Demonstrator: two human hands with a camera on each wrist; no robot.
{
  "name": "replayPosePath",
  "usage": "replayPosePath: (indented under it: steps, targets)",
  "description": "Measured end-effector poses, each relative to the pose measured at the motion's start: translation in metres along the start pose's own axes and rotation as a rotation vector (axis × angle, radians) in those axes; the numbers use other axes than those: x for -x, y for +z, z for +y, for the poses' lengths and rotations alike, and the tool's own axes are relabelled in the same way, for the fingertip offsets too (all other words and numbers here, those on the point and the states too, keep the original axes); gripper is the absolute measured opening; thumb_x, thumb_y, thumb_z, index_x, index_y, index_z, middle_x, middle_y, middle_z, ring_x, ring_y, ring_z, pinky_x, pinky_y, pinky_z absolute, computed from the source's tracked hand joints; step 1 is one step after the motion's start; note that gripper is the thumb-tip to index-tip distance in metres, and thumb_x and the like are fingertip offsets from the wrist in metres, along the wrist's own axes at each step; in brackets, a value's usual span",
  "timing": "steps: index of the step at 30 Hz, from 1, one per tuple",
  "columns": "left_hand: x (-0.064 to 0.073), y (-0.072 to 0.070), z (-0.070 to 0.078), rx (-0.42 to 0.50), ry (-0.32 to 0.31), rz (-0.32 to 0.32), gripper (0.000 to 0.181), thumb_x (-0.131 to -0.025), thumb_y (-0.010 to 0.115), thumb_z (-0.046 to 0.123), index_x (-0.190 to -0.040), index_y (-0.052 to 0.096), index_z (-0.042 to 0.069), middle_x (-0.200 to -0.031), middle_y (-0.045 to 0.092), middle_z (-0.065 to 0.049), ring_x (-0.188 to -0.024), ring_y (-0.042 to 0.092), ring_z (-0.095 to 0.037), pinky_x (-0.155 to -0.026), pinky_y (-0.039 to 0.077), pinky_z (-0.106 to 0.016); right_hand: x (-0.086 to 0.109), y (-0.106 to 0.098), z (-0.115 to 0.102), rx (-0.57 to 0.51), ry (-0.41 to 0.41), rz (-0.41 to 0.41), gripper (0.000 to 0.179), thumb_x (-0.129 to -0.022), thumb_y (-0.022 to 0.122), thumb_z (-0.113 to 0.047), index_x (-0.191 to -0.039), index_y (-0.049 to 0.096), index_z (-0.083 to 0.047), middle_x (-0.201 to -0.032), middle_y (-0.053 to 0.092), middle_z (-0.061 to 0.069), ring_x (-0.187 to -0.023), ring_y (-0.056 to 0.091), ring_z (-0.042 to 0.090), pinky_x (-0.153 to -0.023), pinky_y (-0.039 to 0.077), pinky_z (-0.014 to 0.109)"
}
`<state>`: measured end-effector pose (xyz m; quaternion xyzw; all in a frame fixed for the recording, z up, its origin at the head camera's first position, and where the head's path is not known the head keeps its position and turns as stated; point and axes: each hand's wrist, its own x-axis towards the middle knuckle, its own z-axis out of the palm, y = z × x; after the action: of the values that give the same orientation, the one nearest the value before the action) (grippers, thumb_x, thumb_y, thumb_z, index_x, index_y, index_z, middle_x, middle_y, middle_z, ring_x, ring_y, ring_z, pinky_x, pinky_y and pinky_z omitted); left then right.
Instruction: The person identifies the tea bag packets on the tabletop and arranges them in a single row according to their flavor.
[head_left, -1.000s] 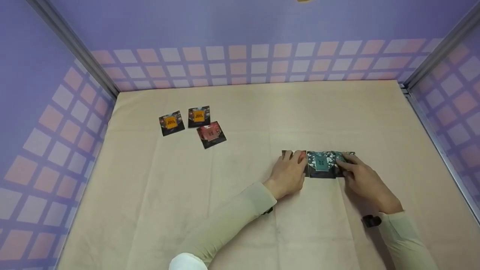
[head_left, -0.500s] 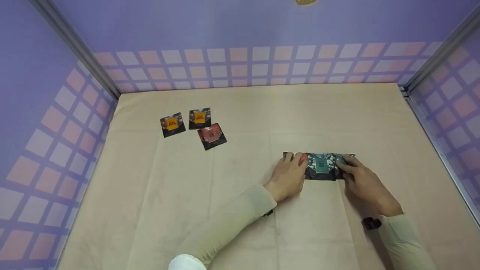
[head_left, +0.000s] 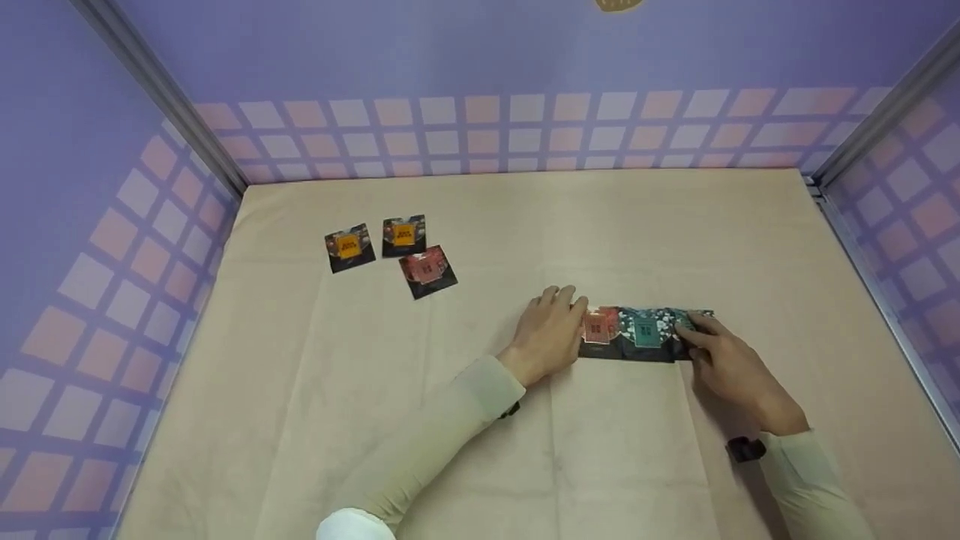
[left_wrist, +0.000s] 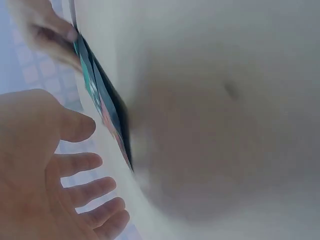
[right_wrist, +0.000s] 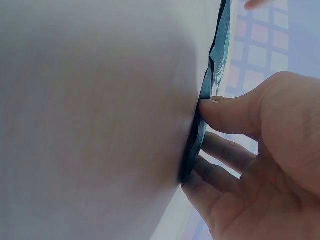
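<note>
A short row of flat square packets lies on the cloth right of centre in the head view. The row holds a red-and-black packet (head_left: pixel 598 330), a teal-and-black packet (head_left: pixel 647 334), and another teal packet (head_left: pixel 681 349) mostly under my right hand (head_left: pixel 731 367). Thumb and fingertips of that hand press on this last packet, fingers lightly bent, as the right wrist view shows. My left hand (head_left: pixel 547 334) is at the red packet's left edge; in the left wrist view its fingers (left_wrist: pixel 95 187) are extended and spread, holding nothing.
Two orange-labelled packets (head_left: pixel 349 247) and a loose red packet (head_left: pixel 428 271) lie at the back left, the red one meeting a corner of its neighbour. The beige cloth (head_left: pixel 420 420) covers the table. Purple walls with pink-and-white squares (head_left: pixel 482 139) stand around it.
My left hand has lifted off the red packet and shifted left, uncovering it. The right hand stays on the teal packet, and the row keeps its place.
</note>
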<state>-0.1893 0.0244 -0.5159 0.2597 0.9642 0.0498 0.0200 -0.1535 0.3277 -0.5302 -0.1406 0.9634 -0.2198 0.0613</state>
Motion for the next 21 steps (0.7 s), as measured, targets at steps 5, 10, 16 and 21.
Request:
replayPosePath:
  steps: [5,10,16,21]
  targets:
    - [0.004,-0.004,-0.028,0.018,-0.053,0.035,0.048,-0.11,0.056,0.032,-0.152,0.055,0.01,-0.156,0.054,-0.013,-0.145,0.051,-0.035,-0.115,0.05,-0.048,0.001,0.0,0.001,-0.001,-0.015,0.005,0.046,-0.104,0.055,0.005,-0.15,0.053,0.008,-0.162,0.039,0.034,-0.144,0.042,0.061,-0.105,0.048,0.07]
    - [0.009,-0.006,-0.054,0.035,-0.114,0.061,0.049,-0.109,0.058,0.031,-0.152,0.056,0.008,-0.156,0.055,-0.015,-0.144,0.052,-0.037,-0.115,0.049,-0.049,0.002,0.0,0.001,0.003,-0.021,0.01,0.046,-0.104,0.055,0.006,-0.15,0.053,0.009,-0.162,0.039,0.034,-0.143,0.043,0.061,-0.103,0.049,0.069]
    - [0.017,-0.012,-0.081,0.086,-0.172,0.068,0.049,-0.109,0.06,0.027,-0.153,0.055,0.007,-0.157,0.053,-0.018,-0.144,0.051,-0.041,-0.117,0.047,-0.053,0.001,0.001,0.001,0.002,-0.016,0.007,0.047,-0.104,0.055,0.006,-0.15,0.054,0.008,-0.162,0.039,0.034,-0.143,0.044,0.061,-0.104,0.048,0.07]
    - [0.022,-0.014,-0.1,0.088,-0.198,0.086,0.048,-0.109,0.06,0.025,-0.152,0.055,0.004,-0.156,0.054,-0.02,-0.142,0.052,-0.043,-0.116,0.047,-0.056,0.0,0.001,0.001,-0.002,-0.006,0.001,0.047,-0.104,0.055,0.005,-0.15,0.053,0.008,-0.162,0.039,0.034,-0.143,0.043,0.061,-0.105,0.047,0.071]
